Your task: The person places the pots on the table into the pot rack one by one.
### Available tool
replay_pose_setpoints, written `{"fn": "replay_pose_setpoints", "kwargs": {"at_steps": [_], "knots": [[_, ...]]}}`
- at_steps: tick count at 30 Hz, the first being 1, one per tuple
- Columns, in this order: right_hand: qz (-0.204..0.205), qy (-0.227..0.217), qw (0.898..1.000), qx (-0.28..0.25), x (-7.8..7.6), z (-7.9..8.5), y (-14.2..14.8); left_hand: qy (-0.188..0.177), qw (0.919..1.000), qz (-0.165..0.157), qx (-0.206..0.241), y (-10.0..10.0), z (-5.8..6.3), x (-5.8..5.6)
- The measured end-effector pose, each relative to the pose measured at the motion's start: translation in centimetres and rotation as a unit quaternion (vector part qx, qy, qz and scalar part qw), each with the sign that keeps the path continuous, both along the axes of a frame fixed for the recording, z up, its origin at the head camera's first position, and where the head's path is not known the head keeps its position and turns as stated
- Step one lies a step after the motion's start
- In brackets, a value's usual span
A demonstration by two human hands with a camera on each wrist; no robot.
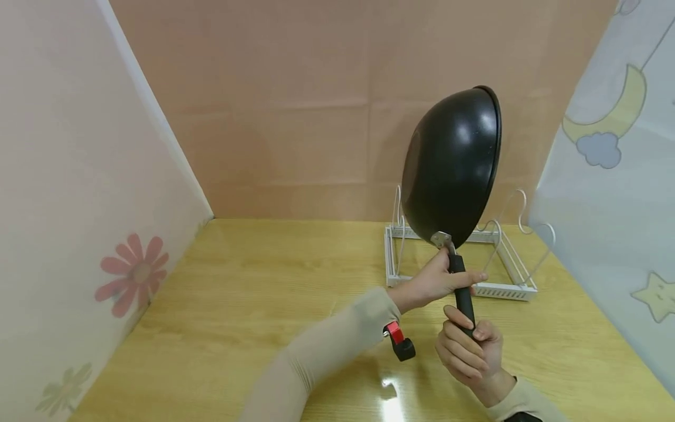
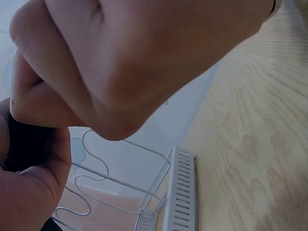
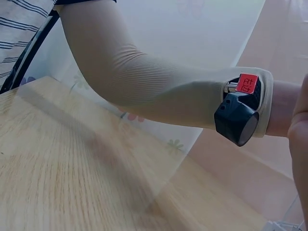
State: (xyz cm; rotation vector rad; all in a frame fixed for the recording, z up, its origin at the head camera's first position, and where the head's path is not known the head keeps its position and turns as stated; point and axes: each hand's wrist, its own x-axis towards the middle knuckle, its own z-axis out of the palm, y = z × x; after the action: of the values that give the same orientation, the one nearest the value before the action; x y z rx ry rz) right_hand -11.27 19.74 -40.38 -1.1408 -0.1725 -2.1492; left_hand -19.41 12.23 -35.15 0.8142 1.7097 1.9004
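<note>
A black wok [image 1: 448,164] is held up on its edge in the head view, its rounded outside facing left and toward me, its rim at the right. The inside is hidden. My left hand [image 1: 432,281] grips the top of the black handle [image 1: 464,302], just under the metal bracket, with the thumb across the front. Lower down, my right hand [image 1: 469,354] wraps its fingers round the handle's end. Behind and below the wok stands a white wire rack [image 1: 506,291] on the table. The left wrist view shows fingers close up round the dark handle [image 2: 29,144].
The wooden table [image 1: 253,275] runs back to a plain tan wall [image 1: 274,117]. A flower-patterned panel [image 1: 95,146] stands at the left, and a moon-and-star panel [image 1: 606,193] at the right, near the rack. Curved wire dividers [image 1: 548,246] rise from the rack.
</note>
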Motion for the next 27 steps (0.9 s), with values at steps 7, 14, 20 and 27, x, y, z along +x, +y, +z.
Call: {"fn": "replay_pose_setpoints", "kwargs": {"at_steps": [7, 14, 20, 27], "knots": [[-0.002, -0.019, 1.0, 0.006, 0.6, -1.1, 0.4, -0.003, 0.9999, 0.008, -0.012, 0.3, -1.0, 0.5], [-0.007, -0.033, 0.999, 0.02, 0.9, -1.9, 0.9, -0.03, 0.9994, 0.01, -0.015, 0.4, -2.0, 0.5], [-0.015, -0.054, 0.998, 0.031, 1.2, -2.9, 1.2, -0.058, 0.998, 0.017, -0.019, 0.7, -3.2, 0.6], [-0.018, -0.056, 0.997, 0.053, 1.1, -4.0, 1.4, -0.059, 0.9976, 0.018, -0.029, 0.4, -4.1, 0.4]]}}
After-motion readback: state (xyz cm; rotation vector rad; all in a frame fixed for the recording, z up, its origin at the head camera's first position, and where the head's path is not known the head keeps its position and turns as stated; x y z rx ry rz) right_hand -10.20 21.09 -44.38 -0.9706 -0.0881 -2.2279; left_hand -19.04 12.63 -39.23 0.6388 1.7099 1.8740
